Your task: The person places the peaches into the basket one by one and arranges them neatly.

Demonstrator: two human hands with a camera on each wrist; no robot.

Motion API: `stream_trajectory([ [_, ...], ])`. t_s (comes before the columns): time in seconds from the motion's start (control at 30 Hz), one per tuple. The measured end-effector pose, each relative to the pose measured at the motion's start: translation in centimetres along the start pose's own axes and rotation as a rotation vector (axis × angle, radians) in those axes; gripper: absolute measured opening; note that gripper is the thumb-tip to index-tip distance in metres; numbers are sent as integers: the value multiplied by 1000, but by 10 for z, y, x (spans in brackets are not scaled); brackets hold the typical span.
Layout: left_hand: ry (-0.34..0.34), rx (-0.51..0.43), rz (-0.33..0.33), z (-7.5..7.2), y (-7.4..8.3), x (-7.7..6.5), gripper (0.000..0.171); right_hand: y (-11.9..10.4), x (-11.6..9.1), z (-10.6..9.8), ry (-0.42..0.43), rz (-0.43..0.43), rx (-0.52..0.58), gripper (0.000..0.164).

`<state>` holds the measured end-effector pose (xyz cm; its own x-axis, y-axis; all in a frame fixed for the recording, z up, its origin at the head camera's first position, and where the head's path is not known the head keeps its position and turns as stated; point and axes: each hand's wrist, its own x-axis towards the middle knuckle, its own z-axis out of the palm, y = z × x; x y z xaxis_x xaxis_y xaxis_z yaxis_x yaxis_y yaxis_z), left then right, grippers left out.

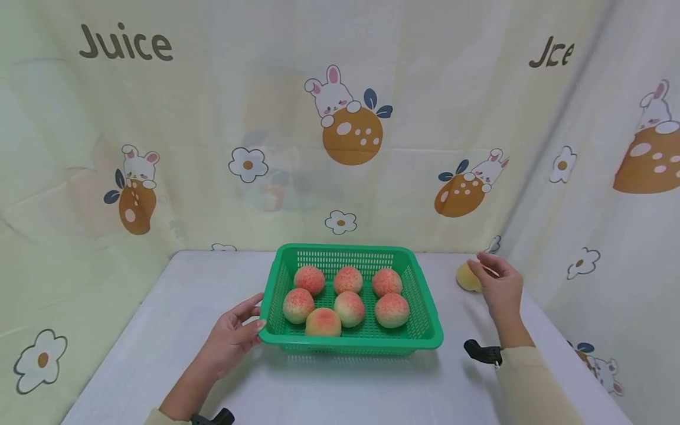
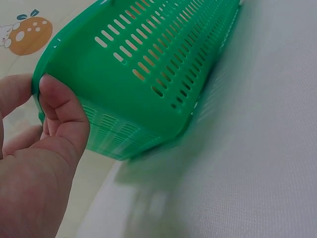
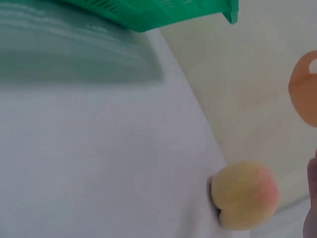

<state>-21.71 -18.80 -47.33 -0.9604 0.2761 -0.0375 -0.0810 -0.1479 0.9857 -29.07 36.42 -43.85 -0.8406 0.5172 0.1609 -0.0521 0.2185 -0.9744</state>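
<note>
A green slotted plastic basket (image 1: 361,343) holds several pink-red peaches, one of them a more orange peach (image 1: 323,323) at the front. My left hand (image 1: 232,335) grips the basket's left rim, thumb on the near side and fingers behind; the left wrist view shows the left hand (image 2: 47,148) pinching the green basket (image 2: 119,89) at its edge. On the right, a yellowish peach (image 1: 467,278) lies on the table near the back edge. My right hand (image 1: 500,288) hovers by it with bent, parted fingers. In the right wrist view this peach (image 3: 245,196) stands apart from the fingers (image 3: 312,198).
A white-covered table (image 1: 202,283) carries everything. Behind it hangs a pale curtain (image 1: 287,118) printed with rabbits, fruit and flowers, which also runs along both sides. Black straps (image 1: 482,352) sit at the wrists.
</note>
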Motion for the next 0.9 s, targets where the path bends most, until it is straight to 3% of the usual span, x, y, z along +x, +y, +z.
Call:
stream_trajectory([
  [0.33,-20,-6,17,-1,-1,1,68,20,16,2,109,70,-136,53],
  [0.47,-20,-2,21,-2,-1,1,68,27,23,5,111,81,-182,62],
  [0.67,-17,-9,15,-2,-2,2,69,39,31,5,82,177,-252,79],
  [0.9,-28,-7,22,-3,-2,2,70,53,40,5,87,197,-278,90],
])
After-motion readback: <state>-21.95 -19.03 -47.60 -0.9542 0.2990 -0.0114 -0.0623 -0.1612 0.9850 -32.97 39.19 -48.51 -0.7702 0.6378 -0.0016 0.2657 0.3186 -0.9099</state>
